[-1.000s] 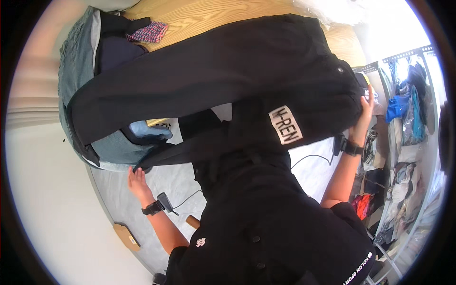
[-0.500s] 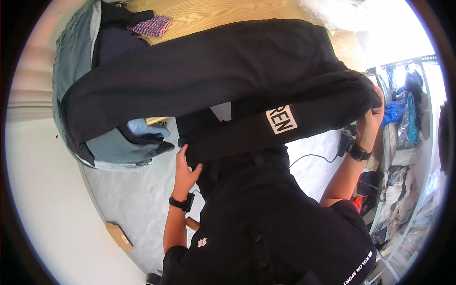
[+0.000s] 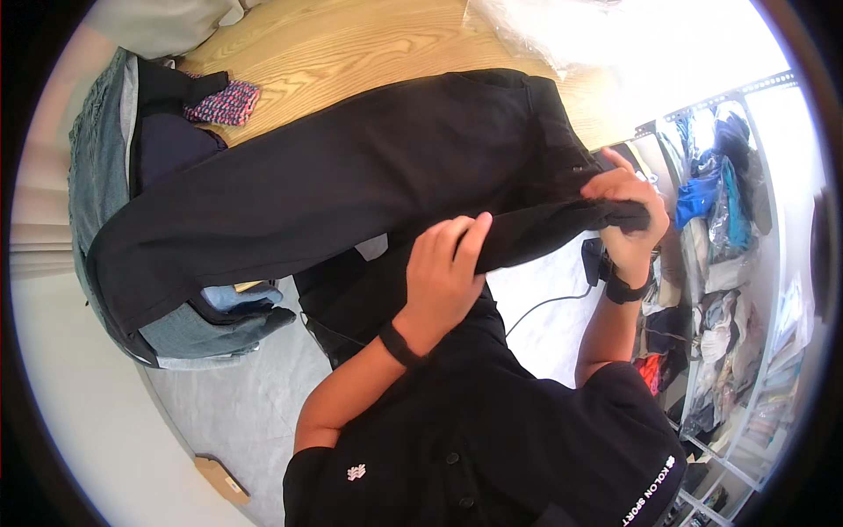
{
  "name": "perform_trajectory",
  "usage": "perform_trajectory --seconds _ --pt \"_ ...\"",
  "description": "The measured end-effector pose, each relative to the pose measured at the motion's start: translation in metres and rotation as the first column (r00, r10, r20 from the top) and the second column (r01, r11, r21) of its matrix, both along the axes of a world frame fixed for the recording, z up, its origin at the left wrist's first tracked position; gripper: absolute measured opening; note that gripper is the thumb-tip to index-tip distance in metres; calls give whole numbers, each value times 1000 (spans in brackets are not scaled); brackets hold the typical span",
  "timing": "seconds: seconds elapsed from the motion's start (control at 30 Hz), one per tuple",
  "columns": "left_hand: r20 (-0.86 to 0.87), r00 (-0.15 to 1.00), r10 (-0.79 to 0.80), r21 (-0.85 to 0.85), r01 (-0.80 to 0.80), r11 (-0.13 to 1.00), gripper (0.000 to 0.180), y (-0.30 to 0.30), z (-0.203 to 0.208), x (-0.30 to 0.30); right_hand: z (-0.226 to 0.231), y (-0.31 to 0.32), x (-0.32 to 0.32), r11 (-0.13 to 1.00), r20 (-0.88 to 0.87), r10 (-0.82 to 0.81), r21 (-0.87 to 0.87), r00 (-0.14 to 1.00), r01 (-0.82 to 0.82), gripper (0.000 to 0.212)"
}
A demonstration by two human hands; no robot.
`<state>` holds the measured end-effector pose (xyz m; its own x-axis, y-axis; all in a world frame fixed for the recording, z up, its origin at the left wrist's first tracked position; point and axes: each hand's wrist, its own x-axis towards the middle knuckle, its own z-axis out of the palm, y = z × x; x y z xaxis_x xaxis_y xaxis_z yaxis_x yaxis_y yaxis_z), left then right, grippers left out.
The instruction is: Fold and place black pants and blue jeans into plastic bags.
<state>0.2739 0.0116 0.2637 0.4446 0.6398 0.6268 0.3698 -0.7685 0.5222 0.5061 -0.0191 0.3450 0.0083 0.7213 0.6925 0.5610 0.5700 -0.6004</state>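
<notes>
A pair of black trousers (image 3: 351,176) stretches across the wooden table, one leg running left over a heap of clothes. Its nearer leg hangs off the table's front edge, bunched into a narrow strip. My left hand (image 3: 443,272) is closed over the middle of that strip, fingers wrapped on top. At the trousers' right end my right hand (image 3: 628,211) grips dark fabric near the waist, its index finger raised. Part of the cloth inside each grip is hidden.
Blue-grey denim (image 3: 101,176) and a pink-and-navy patterned cloth (image 3: 224,103) lie at the left end of the wooden table (image 3: 342,53). Clear plastic (image 3: 544,35) is at the back. A metal rack (image 3: 738,263) of bagged clothes stands right. Flat cardboard (image 3: 221,479) rests on the floor.
My left hand has moved right and up from the leg's hem to its middle and closed on it. My right hand has shifted left. The white print on the leg is now hidden.
</notes>
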Motion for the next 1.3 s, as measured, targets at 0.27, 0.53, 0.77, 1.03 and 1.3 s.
perform_trajectory --seconds 0.27,0.53,0.77,1.03,1.3 --pt "-88 971 221 -289 -238 927 25 25 -7 -57 -14 -13 21 991 -161 93 -77 983 -106 18" --pt "-301 949 95 -525 -248 814 25 -9 -78 -84 -29 -17 48 992 -283 -102 -104 954 75 38" --pt "-543 728 417 -316 -638 702 17 -24 -101 -184 -69 -25 125 940 -305 -338 -157 890 303 47" --pt "-381 609 696 -179 -787 591 27 -82 -56 -294 -96 -22 179 894 -692 -438 -272 574 355 37" --pt "-463 190 866 229 -918 324 15 -98 -63 -380 -77 2 158 973 -625 -232 -152 745 176 39"
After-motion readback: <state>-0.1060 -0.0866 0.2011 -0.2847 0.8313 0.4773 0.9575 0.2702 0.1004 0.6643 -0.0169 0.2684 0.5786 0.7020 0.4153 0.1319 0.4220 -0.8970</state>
